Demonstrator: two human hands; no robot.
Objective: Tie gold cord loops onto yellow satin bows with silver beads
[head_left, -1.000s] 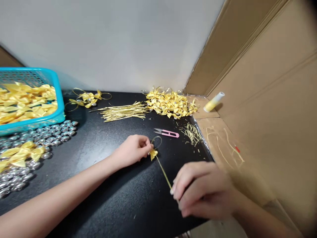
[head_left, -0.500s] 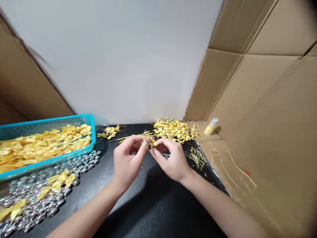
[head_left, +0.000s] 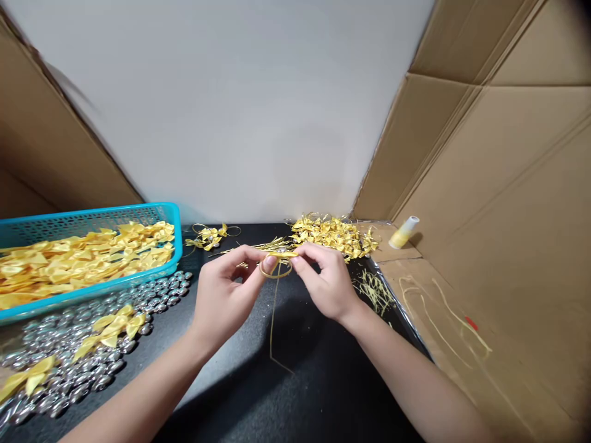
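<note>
My left hand [head_left: 228, 289] and my right hand [head_left: 329, 283] pinch a small yellow ribbon bow [head_left: 282, 253] from both sides, just above the black table. A loop of gold cord [head_left: 276, 275] hangs under the bow by my left thumb. From it a thin cord end [head_left: 272, 326] drops toward the tabletop, bent near its tip. The fingertips partly cover the bow. Beyond my hands lie a bundle of gold cord lengths [head_left: 265, 245] and a heap of yellow bows with cords and silver beads [head_left: 327, 234].
A turquoise basket [head_left: 176, 231] of yellow ribbon bows stands at left. Silver beads [head_left: 99, 344] spread before it, with several loose bows [head_left: 113, 329] on top. Cord scraps [head_left: 376, 292] and a yellow-white spool [head_left: 404, 232] are at right. Cardboard panels [head_left: 498, 203] flank the table.
My hands have turned the bow flatter and drawn slightly apart. The cord loop now hangs open below it, and a long cord end shows hanging down. The view has shifted slightly.
</note>
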